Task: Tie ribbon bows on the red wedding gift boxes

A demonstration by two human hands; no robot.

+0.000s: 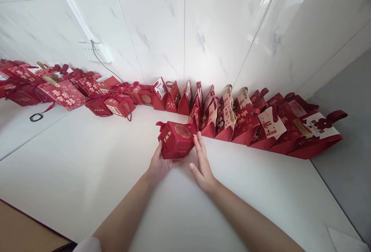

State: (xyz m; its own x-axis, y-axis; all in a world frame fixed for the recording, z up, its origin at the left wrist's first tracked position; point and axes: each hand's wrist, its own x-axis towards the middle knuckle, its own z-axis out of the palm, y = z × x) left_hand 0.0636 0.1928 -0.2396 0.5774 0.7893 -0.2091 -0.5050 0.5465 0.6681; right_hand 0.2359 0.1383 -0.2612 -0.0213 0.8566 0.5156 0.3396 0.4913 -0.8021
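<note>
White counter [87, 174] by tiled wall; left hand [160, 164] and right hand [203, 165] clasp small red gift box [176, 139], gold medallion on top, near back-edge row of red bags [261, 124]

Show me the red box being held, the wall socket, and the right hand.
red box [174, 143], head view, its front face.
wall socket [100, 53], head view, white cover plate.
right hand [203, 165], head view, back of hand.

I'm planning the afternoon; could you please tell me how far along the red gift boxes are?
Seemingly done: a row of bags stands along the wall. In hand: the left hand grips one red box, the right hand flat against it. Seemingly left: a heap of boxes lies farther left.
</note>
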